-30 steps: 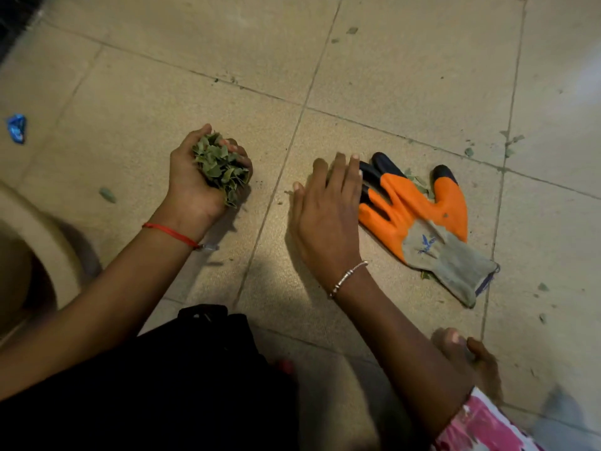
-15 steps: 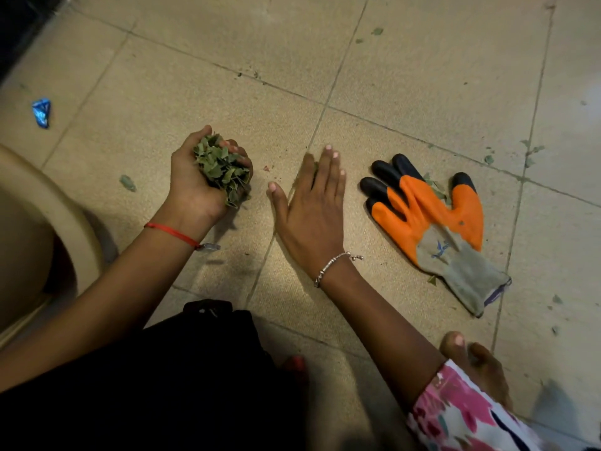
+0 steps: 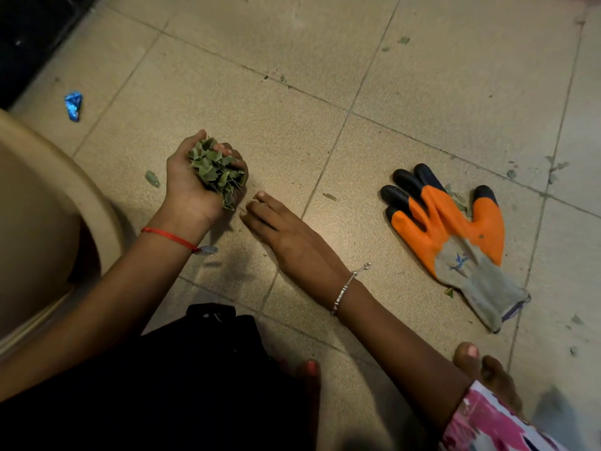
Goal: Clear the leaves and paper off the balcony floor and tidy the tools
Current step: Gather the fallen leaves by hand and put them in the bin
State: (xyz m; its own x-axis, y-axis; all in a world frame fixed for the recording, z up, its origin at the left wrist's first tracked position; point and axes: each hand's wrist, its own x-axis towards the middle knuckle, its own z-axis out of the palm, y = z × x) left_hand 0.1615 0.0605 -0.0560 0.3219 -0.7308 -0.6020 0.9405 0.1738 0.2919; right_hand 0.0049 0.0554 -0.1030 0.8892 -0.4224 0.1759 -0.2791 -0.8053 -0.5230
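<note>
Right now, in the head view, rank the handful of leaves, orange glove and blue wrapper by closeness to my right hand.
1. handful of leaves, in the left hand, just ahead of the right hand.
2. orange glove, to its right.
3. blue wrapper, far upper left.

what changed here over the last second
The right hand slid left, away from the orange glove, until its fingertips neared the left hand. The left hand still grips the leaves; the glove lies where it was.
</note>
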